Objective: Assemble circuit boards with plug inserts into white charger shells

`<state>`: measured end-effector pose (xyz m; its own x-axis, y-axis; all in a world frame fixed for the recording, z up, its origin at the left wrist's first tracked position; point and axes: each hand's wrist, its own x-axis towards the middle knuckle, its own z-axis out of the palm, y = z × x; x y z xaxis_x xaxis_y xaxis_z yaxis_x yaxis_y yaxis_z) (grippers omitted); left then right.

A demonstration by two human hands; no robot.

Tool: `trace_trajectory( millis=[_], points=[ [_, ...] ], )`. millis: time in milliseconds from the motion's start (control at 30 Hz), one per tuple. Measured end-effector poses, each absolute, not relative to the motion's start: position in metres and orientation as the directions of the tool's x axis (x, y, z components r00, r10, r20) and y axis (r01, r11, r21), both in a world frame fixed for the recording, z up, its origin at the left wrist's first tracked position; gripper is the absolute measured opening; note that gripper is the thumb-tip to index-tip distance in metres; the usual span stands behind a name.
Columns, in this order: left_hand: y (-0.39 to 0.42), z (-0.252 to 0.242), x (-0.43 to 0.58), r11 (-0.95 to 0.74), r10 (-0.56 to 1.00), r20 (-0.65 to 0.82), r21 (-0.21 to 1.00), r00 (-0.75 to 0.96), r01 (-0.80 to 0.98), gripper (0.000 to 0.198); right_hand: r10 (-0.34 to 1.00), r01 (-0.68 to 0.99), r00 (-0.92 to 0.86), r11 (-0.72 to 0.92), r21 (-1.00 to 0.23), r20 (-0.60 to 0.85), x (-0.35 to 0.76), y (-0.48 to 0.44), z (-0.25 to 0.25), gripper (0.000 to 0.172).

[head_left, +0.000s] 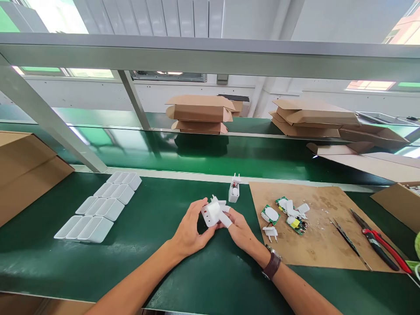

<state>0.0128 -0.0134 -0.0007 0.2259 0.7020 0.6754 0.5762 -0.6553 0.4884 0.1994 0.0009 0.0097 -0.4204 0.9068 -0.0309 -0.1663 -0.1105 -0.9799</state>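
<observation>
Holding the boxy white plastic plug adapter (211,213) well needs, I judge, light and even pressure, with fingertips clear of its pins. It is between both hands, above the dark green table (157,210): the left hand (187,232) curves narrowly around its left side; the right hand (242,232), its fingertips white-covered, grips the right.

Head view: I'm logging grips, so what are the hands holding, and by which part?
The left hand and right hand hold a white plug adapter: the left by its left side, the right by its right; exact contacts are unclear.
</observation>
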Motion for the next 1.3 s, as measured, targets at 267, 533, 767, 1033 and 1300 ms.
trace_trajectory(
  millis=[267,533,767,1033,1300],
  points=[
    [0.022,-0.015,0.000,-0.331,0.917,0.399,0.749,0.007,0.573,0.063,0.890,0.388,0.078,0.388,-0.836,0.449,0.230,0.014,0.018,0.038],
    [0.081,-0.013,0.043,-0.229,0.973,0.216,0.890,0.079,0.395,0.058,0.965,0.307,-0.194,0.229,-0.924,0.175,0.235,0.042,-0.014,0.064],
    [0.072,-0.015,0.047,-0.265,0.963,0.252,0.841,0.092,0.471,0.066,0.948,0.375,-0.224,0.299,-0.878,0.227,0.235,0.031,-0.005,0.071],
    [0.035,0.029,-0.074,-0.200,0.887,0.461,0.394,-0.005,0.897,0.047,0.775,0.568,-0.299,0.614,-0.549,0.557,0.240,0.012,0.020,0.056],
    [0.039,0.079,-0.181,0.119,0.844,0.482,0.258,-0.234,0.959,0.021,0.823,0.691,-0.187,0.498,-0.523,0.537,0.281,0.033,0.044,0.043]
  ],
)
